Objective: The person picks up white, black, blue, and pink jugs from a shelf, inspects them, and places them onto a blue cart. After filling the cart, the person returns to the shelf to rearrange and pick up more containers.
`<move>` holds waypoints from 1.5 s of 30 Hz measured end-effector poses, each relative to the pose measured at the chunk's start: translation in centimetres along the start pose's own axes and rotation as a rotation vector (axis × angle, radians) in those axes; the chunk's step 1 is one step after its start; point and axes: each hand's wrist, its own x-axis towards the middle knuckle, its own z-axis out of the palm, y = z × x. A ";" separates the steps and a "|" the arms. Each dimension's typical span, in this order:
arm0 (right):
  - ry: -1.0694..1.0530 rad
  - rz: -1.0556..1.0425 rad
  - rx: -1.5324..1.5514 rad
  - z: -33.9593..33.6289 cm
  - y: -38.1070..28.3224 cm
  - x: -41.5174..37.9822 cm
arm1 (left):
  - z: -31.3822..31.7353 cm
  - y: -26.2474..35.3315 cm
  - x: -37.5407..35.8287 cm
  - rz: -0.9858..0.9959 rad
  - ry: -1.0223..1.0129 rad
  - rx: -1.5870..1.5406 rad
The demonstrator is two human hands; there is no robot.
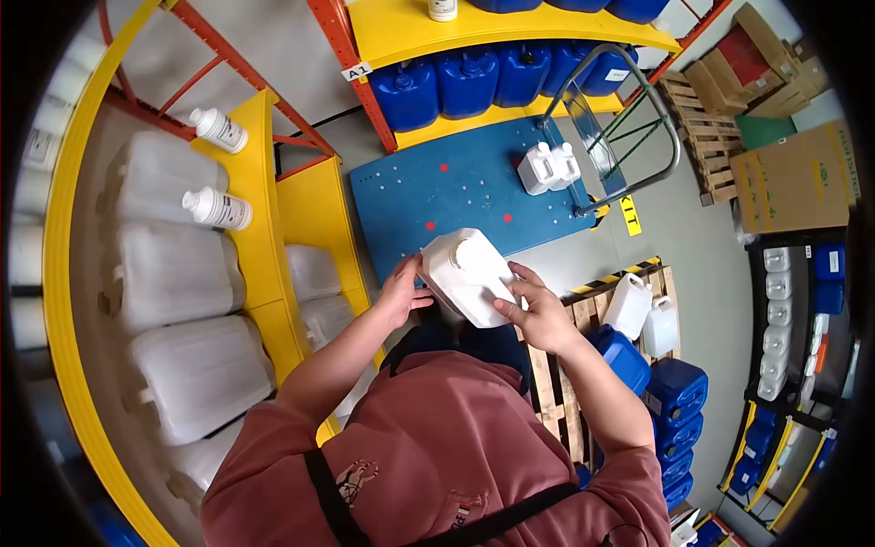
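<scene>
Between both hands I hold a white plastic jerrycan [471, 284], its round cap facing up toward the camera. My left hand [399, 290] presses against its left side with the fingers partly under it. My right hand [540, 313] grips the right side, thumb lying on the top face. The can is in the air in front of my body, over the near edge of a blue platform cart [392, 205]. Two smaller white jerrycans [549, 168] stand side by side on the cart's right end, near its metal push handle [676, 137].
Behind the cart, blue jerrycans [467, 82] line a yellow shelf [401, 35]. On my left, a yellow rack [260, 210] bears white bottles [219, 208] and large translucent canisters [182, 273]. To my right, a wooden pallet [551, 387] holds white and blue jerrycans. Cardboard boxes [791, 178] stand beyond.
</scene>
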 end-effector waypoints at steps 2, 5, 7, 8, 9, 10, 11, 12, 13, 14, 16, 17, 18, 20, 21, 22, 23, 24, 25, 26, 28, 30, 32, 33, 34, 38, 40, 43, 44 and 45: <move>0.065 0.053 0.006 -0.5 0.9 2.6 | 1.7 2.2 1.0 0.039 -0.033 -0.044; 0.100 0.124 0.028 -2.1 2.6 7.1 | 4.4 5.2 2.8 0.074 -0.126 -0.060; 0.144 0.161 0.005 -3.3 4.8 10.0 | 6.2 6.5 4.5 0.077 -0.176 -0.049; 0.135 0.164 0.007 -4.1 6.1 11.8 | 7.4 7.0 5.6 0.076 -0.196 -0.051; 0.160 0.178 0.007 -5.0 7.4 13.5 | 8.5 7.4 6.7 0.071 -0.213 -0.055; 0.181 0.194 0.009 -5.9 9.1 15.3 | 9.5 7.9 8.0 0.031 -0.216 -0.070; 0.163 0.202 0.014 -6.5 11.6 17.2 | 10.5 8.4 9.3 0.019 -0.202 -0.079; 0.166 0.201 0.021 -6.9 14.6 19.2 | 11.4 8.9 10.6 -0.001 -0.212 -0.008; 0.173 0.195 0.030 -7.6 17.5 21.3 | 12.4 9.4 12.1 -0.016 -0.221 0.067; 0.162 0.195 0.043 -8.4 20.0 23.8 | 13.1 9.4 13.9 -0.060 -0.151 0.046; 0.187 0.198 0.025 -9.1 25.1 27.3 | 13.2 8.2 17.5 -0.092 -0.053 0.022; 0.166 0.247 0.016 -9.7 27.5 29.2 | 12.9 7.4 18.8 -0.109 0.031 -0.010; 0.196 0.260 0.019 -10.1 29.6 31.1 | 12.5 6.8 19.9 -0.132 0.044 -0.008; 0.199 0.282 -0.006 -10.4 33.8 34.4 | 11.2 5.5 21.1 -0.172 0.178 -0.052; 0.218 0.294 0.021 -10.5 35.6 36.1 | 10.5 4.7 21.4 -0.191 0.192 -0.052; 0.236 0.310 0.050 -10.3 37.3 37.3 | 9.6 4.0 21.3 -0.214 0.258 -0.035; 0.199 0.309 -0.016 -10.2 39.7 38.6 | 8.9 3.3 21.3 -0.232 0.323 -0.019; 0.203 0.295 -0.029 -9.9 41.6 39.8 | 8.3 2.7 21.2 -0.255 0.350 -0.019; 0.209 0.284 -0.042 -9.6 43.4 40.6 | 7.8 2.0 20.9 -0.279 0.374 -0.018; 0.211 0.280 -0.088 -9.6 44.7 41.4 | 7.7 1.9 20.7 -0.312 0.412 0.014; 0.253 0.345 -0.062 -9.1 46.7 42.3 | 7.6 1.1 20.1 -0.330 0.428 0.029; 0.289 0.408 -0.033 -8.7 48.1 42.7 | 7.4 0.9 20.0 -0.336 0.433 0.055; 0.304 0.416 -0.003 -8.7 49.5 42.9 | 7.4 0.8 20.0 -0.332 0.425 0.086; 0.295 0.418 -0.003 -8.5 50.2 42.7 | 7.6 0.7 19.9 -0.324 0.410 0.114; 0.323 0.434 0.012 -8.4 50.9 42.7 | 7.6 0.7 19.8 -0.328 0.415 0.108; 0.349 0.460 -0.013 -7.9 50.9 43.0 | 7.6 0.5 19.7 -0.311 0.428 0.088; 0.352 0.455 -0.036 -7.6 50.9 43.0 | 7.4 0.0 19.5 -0.293 0.442 0.072; 0.364 0.484 0.006 -7.2 50.3 43.1 | 7.5 -0.2 19.0 -0.329 0.434 0.085; 0.381 0.467 -0.019 -7.0 50.3 43.0 | 8.0 0.2 18.7 -0.368 0.464 0.068; 0.399 0.449 -0.045 -6.8 50.2 43.0 | 8.2 0.3 18.3 -0.405 0.493 0.050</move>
